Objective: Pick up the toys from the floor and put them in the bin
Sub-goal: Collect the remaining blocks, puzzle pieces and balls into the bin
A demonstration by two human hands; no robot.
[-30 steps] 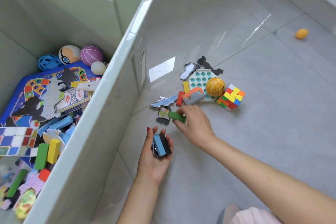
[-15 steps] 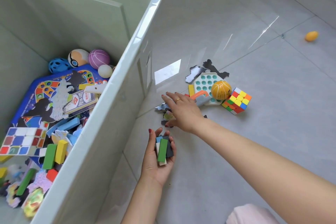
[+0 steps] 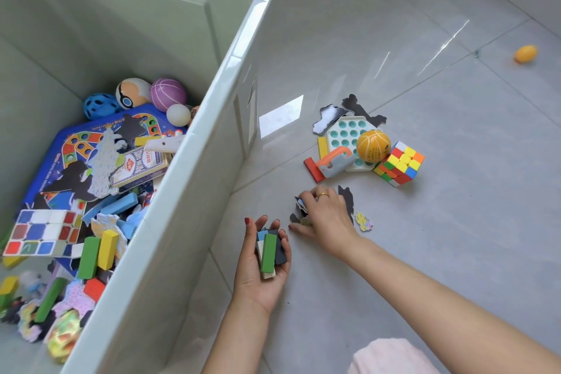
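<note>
The flat puzzle pieces (image 3: 300,209) on the floor are pinched under the right hand (image 3: 326,218), nearer than the left hand (image 3: 262,264), whose grip is curled round blocks (image 3: 268,252), the bin (image 3: 194,161) lying leftward

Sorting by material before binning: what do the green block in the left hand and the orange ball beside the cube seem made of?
Green block: probably painted wood, with a matte green face and a pale bare end. Orange ball: likely soft foam or rubber, dull skin with printed seam lines; the picture cannot settle which.
</note>
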